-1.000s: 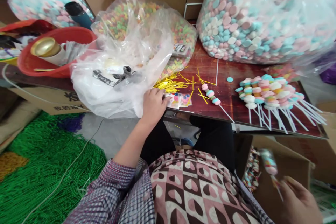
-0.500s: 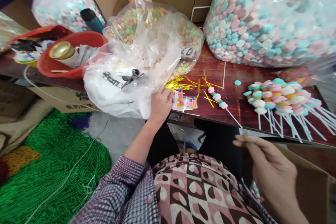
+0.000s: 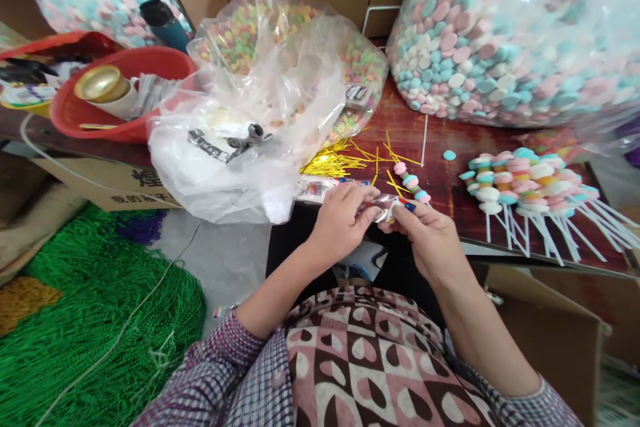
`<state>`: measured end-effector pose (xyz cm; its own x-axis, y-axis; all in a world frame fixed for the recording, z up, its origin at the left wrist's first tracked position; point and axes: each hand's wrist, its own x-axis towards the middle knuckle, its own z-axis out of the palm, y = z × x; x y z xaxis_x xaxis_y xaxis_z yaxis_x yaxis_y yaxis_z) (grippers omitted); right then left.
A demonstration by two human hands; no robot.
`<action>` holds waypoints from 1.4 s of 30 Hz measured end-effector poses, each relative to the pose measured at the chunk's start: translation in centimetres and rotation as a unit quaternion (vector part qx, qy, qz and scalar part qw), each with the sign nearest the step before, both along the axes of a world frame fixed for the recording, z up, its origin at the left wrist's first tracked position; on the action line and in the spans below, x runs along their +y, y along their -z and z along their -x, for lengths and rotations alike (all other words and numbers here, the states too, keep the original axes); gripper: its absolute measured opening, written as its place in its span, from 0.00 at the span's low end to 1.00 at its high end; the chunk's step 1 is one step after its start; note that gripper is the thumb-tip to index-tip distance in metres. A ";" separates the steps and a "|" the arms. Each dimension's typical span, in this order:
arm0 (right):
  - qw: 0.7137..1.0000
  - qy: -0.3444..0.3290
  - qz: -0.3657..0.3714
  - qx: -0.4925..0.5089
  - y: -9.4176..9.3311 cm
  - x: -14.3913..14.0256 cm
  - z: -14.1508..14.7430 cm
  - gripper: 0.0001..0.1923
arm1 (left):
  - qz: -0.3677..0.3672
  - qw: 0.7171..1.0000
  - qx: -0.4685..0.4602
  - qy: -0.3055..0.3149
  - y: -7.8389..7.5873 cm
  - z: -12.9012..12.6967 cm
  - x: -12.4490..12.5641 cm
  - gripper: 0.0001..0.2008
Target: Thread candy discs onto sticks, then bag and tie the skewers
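My left hand (image 3: 344, 219) and my right hand (image 3: 429, 235) meet over the table's front edge, fingers closed on a small clear printed plastic bag (image 3: 386, 207) stretched between them. Just behind, a marshmallow skewer (image 3: 410, 182) lies on the table, its lower end hidden by my right hand. More printed bags (image 3: 316, 188) lie flat beside my left hand. Gold twist ties (image 3: 331, 161) are heaped behind those, with several strewn loose. To the right lies a pile of marshmallow skewers (image 3: 525, 181), white sticks pointing towards me.
Big clear bags of marshmallows (image 3: 480, 47) and ring-shaped candies (image 3: 250, 33) stand at the back. Crumpled plastic (image 3: 225, 160) covers the table's left part, near a red basin (image 3: 70, 107). An open cardboard box (image 3: 545, 327) sits below right; green cords (image 3: 125, 307) cover the floor left.
My right hand has come in from the right to meet my left. My left hand has lifted from the printed bags and moved right; a bag is now held between both hands.
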<state>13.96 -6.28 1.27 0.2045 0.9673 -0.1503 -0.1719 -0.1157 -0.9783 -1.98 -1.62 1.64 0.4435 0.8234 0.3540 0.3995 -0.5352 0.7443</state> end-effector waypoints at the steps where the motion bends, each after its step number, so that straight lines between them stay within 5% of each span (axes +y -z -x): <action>1: 1.000 -0.001 0.006 0.016 -0.1 -0.4 -0.3 0.08 | 0.054 0.998 -0.017 0.028 -0.2 0.4 0.0 0.16; 5: 0.998 -0.025 0.016 0.054 -0.9 -1.6 -1.1 0.06 | 0.268 0.954 -0.063 0.116 -1.2 1.6 0.0 0.28; 12: 1.000 0.009 0.011 0.028 -0.6 -2.3 -2.0 0.08 | 0.450 0.871 -0.112 0.165 -1.7 2.1 -0.1 0.15; 21: 0.997 0.033 0.034 -0.068 0.1 -2.8 -2.1 0.14 | 0.413 0.880 -0.227 0.059 -0.4 0.5 -0.6 0.15; 28: 0.996 0.071 0.006 -0.061 0.8 -2.9 -1.5 0.16 | 0.312 0.941 -0.130 0.012 -0.1 0.4 -1.3 0.12; 33: 0.996 0.052 0.000 -0.075 0.9 -3.3 -1.3 0.24 | 0.302 0.945 -0.121 -0.010 0.5 0.3 -1.8 0.19; 37: 0.999 0.021 0.036 -0.018 0.2 -2.9 -1.4 0.14 | 0.292 0.951 -0.101 -0.013 0.4 0.3 -1.8 0.19; 42: 0.997 0.007 0.064 0.039 0.0 -2.7 -1.6 0.19 | 0.207 0.977 -0.042 -0.034 0.3 0.6 -1.7 0.18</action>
<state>15.61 -8.99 1.26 0.2005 0.9363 -0.2882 -0.2490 -0.2358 -0.9393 -2.58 -3.31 1.34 0.3665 0.9303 0.0182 0.3513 -0.1565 0.9231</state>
